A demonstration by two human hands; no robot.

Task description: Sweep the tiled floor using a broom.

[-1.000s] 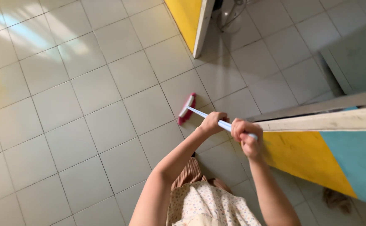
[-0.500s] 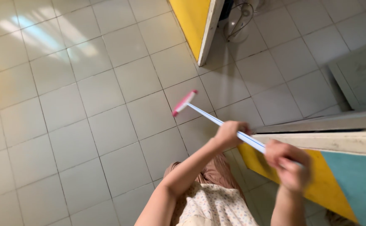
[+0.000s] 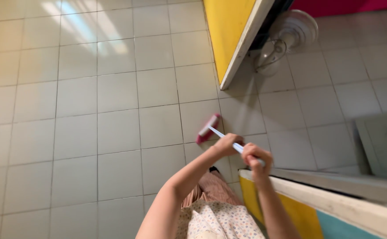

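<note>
Since half a second ago, both hands have drawn close together on the broom handle, and the right hand, then blurred and low over the yellow panel, now sits higher, just behind the left. View has tilted too: more of the far floor and the fan shows.

Left hand (image 3: 226,144) clenched round the pale blue broom handle (image 3: 222,136), ahead of the right. Right hand (image 3: 256,156) wrapped round the same handle at its near end, fingers curled over the top. Hands almost touching; I cannot tell whether they do.

Pink broom head (image 3: 209,128) down on the tiled floor (image 3: 78,132), tilted, at the far end of the handle, just beyond the left hand. It lies near a grout line, between my hands and the lower corner of the slanted yellow panel (image 3: 228,31).

That panel has a white edge and runs up to the top of the view. Behind it, a white fan (image 3: 290,33) on the floor, partly hidden, somewhat blurred. Red strip along the top right edge.

Near side: white-edged board (image 3: 335,194) crosses bottom right, with yellow and teal faces below it; right forearm passes just beside its corner. Grey slab (image 3: 383,141) at far right, well apart from the broom.

Below the arms, a floral top and brownish pleated cloth. Sunlight patches on the tiles top left.
</note>
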